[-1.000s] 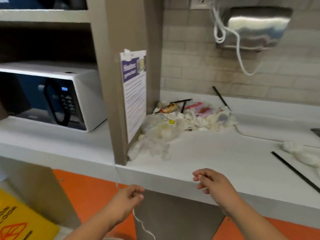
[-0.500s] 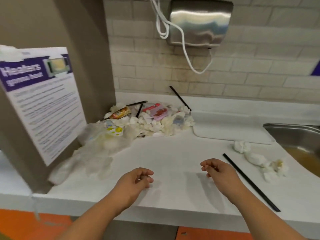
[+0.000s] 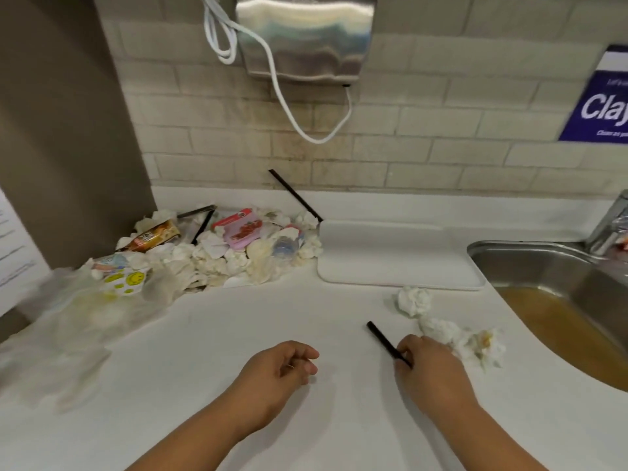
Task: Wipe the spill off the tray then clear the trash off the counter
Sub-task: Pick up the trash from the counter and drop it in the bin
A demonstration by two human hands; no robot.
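A white tray (image 3: 397,263) lies on the white counter (image 3: 221,334) next to the sink. A heap of trash (image 3: 217,253) with crumpled tissues, wrappers and black straws fills the back left corner. Clear plastic bags (image 3: 78,311) spread from the heap toward the front. Several crumpled tissues (image 3: 438,321) lie near the sink edge. My right hand (image 3: 431,372) lies over a long black straw (image 3: 382,338) on the counter, and its fingers curl round it. My left hand (image 3: 282,372) hovers above the counter, loosely curled and holding nothing.
A steel sink (image 3: 557,300) with brownish water sits at the right, its tap (image 3: 611,222) behind it. A metal hand dryer (image 3: 306,35) with a white cord hangs on the tiled wall. Another black straw (image 3: 294,193) leans on the backsplash. A grey partition (image 3: 68,130) stands at left.
The view has swung right from the microwave shelf to the counter and sink. My right hand has moved right onto the black straw; my left hand has followed over the counter.
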